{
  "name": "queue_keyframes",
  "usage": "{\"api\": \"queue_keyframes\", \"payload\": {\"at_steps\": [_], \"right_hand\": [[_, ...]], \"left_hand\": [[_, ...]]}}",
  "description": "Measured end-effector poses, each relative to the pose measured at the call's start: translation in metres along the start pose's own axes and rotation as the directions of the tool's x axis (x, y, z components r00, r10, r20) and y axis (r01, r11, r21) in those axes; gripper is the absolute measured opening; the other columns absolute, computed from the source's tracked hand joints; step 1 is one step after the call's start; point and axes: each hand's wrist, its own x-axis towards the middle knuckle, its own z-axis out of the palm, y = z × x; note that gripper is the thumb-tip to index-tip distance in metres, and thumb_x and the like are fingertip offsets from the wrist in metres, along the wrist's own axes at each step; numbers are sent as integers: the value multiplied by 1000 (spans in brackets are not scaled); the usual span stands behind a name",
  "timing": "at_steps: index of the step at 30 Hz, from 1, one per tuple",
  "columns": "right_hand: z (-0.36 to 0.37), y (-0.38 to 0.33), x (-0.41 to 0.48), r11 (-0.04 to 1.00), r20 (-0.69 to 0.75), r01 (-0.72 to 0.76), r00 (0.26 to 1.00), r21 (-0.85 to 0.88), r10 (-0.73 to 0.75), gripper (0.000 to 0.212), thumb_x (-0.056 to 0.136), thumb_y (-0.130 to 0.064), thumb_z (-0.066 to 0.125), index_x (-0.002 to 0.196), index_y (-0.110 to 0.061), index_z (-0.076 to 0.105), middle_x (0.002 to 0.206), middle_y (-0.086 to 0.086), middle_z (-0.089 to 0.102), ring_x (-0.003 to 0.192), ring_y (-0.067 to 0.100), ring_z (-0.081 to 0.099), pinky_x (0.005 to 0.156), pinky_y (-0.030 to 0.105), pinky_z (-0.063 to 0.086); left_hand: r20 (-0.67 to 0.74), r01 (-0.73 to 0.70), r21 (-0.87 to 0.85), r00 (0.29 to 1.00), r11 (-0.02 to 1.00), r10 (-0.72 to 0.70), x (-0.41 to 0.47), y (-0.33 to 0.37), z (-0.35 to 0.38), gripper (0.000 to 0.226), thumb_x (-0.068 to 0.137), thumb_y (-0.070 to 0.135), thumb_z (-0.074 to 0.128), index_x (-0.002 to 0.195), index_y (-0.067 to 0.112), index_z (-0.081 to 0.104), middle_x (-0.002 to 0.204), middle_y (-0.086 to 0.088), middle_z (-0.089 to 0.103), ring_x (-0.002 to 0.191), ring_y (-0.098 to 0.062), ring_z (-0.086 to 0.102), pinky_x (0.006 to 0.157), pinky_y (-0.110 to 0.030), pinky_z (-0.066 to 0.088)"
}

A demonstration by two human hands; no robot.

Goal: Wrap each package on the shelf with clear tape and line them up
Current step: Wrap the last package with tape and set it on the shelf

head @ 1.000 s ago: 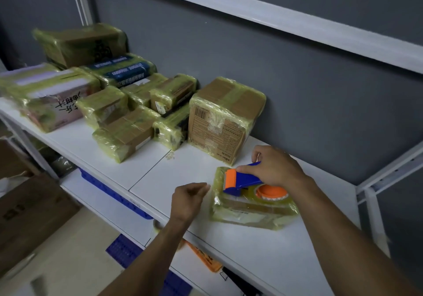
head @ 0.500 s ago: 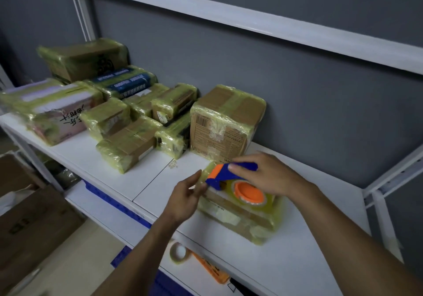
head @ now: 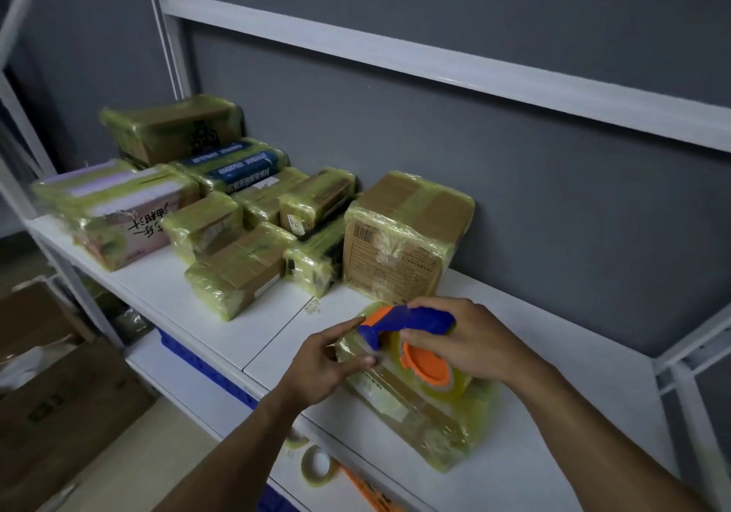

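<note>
While my right hand [head: 470, 337] is gripping the blue handle of the tape dispenser [head: 411, 323] with fingers curled round it, my left hand [head: 328, 361] is pinching the left corner of the package [head: 419, 424] right at the dispenser's mouth. I cannot tell whether the loose tape end is under that pinch. The package is lying flat on the white shelf [head: 573, 345], near the front edge, apart from the wrapped packages [head: 237, 270] grouped toward the rear left. Judgement: I am anchoring tape for another pass. To do it well, I should be keeping the pinch firm so the package is not sliding, holding the roll low against the top face, pulling with even tension, overlapping the band beneath, and keeping film off my fingers. Writing: the tall brown box [head: 403, 242] is showing a barcode and a printed label, too small to read. The dark blue package [head: 233, 165] is carrying white Chinese characters, blurred. The pale box [head: 130, 226] is carrying large brush-style characters, seen upside down and not legible to me. No brand is readable on the dispenser.
</note>
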Motion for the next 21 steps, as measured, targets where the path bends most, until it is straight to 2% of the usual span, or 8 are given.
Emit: {"api": "queue_keyframes", "payload": {"at_steps": [4, 7, 10, 13, 15, 16, 18, 21], "right_hand": [[-9, 2, -13, 1000, -80, 24, 996, -3, -24, 57, 69, -80, 70, 120, -56, 65, 110, -29, 70, 103, -7, 64, 82, 18, 55], [-26, 10, -29, 1000, -69, 9, 998, -24, -11, 54, 68, -85, 69, 114, -56, 67, 105, -32, 70, 99, -10, 64, 79, 18, 56], [-25, 14, -36, 999, -40, -26, 999, -45, 25, 54, 71, -85, 64, 116, -55, 67, 105, -31, 70, 98, -9, 64, 81, 20, 56], [-16, 9, -32, 994, -49, -45, 998, -97, 40, 40, 77, -79, 58, 110, -58, 66, 100, -26, 70, 94, -3, 64, 82, 28, 57], [-14, 6, -29, 991, -35, -41, 999, -124, 37, 34, 79, -75, 55, 106, -58, 67, 94, -22, 70, 89, 2, 64, 79, 32, 57], [-13, 6, -29, 990, -30, -41, 999, -134, 37, 33, 79, -74, 55, 104, -57, 67, 92, -21, 70, 87, 3, 65, 77, 34, 58], [-12, 5, -28, 990, -33, -45, 999, -131, 41, 34, 78, -74, 55, 104, -56, 67, 92, -19, 71, 86, 5, 65, 77, 36, 58], [-12, 7, -28, 992, -32, -41, 999, -123, 37, 39, 76, -76, 56, 107, -54, 67, 94, -19, 71, 87, 5, 65, 77, 36, 58]], "left_hand": [[-20, 24, -39, 1000, 999, -25, 3, -8, 1, 63, 81, 33, 88, 138, 25, 62, 130, 6, 69, 125, -14, 62, 106, -31, 50], [-69, 66, -15, 995, 998, -67, 3, -8, 0, 71, 72, 43, 92, 136, 31, 64, 132, 17, 66, 128, -5, 58, 111, -33, 46], [-70, 69, 1, 995, 998, -68, 2, -6, 2, 71, 71, 46, 92, 135, 34, 64, 134, 16, 65, 128, -7, 58, 111, -38, 45], [-68, 80, 56, 995, 995, -76, 1, 2, 3, 64, 70, 53, 89, 129, 48, 64, 134, 19, 65, 126, -6, 60, 108, -35, 48], [-56, 105, 113, 994, 988, -99, -1, 8, 3, 61, 74, 56, 85, 131, 51, 61, 147, 20, 52, 136, -6, 50, 114, -38, 42], [-49, 97, 200, 995, 975, -89, -2, 12, 3, 61, 79, 57, 80, 135, 50, 57, 159, 21, 36, 146, -5, 35, 119, -39, 34], [5, -39, 509, 999, 860, 43, -1, 19, 2, 64, 89, 62, 65, 147, 48, 43, 167, 24, 3, 154, -3, -3, 121, -36, 18], [212, -270, 747, 963, 608, 167, 4, 28, 7, 85, 85, 81, 53, 157, 45, 27, 166, 27, 1, 154, -7, -17, 119, -37, 24]]}}
